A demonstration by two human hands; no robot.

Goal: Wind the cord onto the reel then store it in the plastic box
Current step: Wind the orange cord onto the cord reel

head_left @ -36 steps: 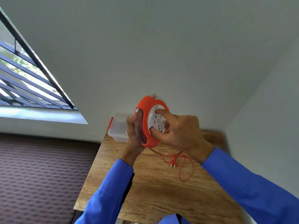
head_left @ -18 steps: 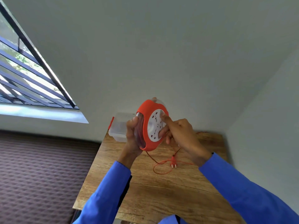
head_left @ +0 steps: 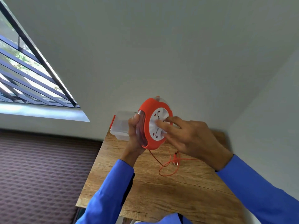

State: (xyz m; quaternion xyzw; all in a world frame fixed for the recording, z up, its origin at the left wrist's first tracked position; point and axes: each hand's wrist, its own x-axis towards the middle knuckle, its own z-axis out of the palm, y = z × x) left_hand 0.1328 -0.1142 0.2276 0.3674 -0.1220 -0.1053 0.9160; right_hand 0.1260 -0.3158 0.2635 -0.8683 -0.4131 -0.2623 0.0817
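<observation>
orange reel (head_left: 149, 126) sits upright between both hands: left hand (head_left: 134, 135) grips its 9 o'clock edge, right hand's (head_left: 191, 139) spread fingers (head_left: 163, 125) press its white face.

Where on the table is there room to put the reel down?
The near part of the wooden table, between the two blue sleeves and the loose orange cord, is bare. It is crowded farther back: the cord and plug lie mid-table, and the plastic box fills the far left corner. The reel is held above by both hands.
</observation>
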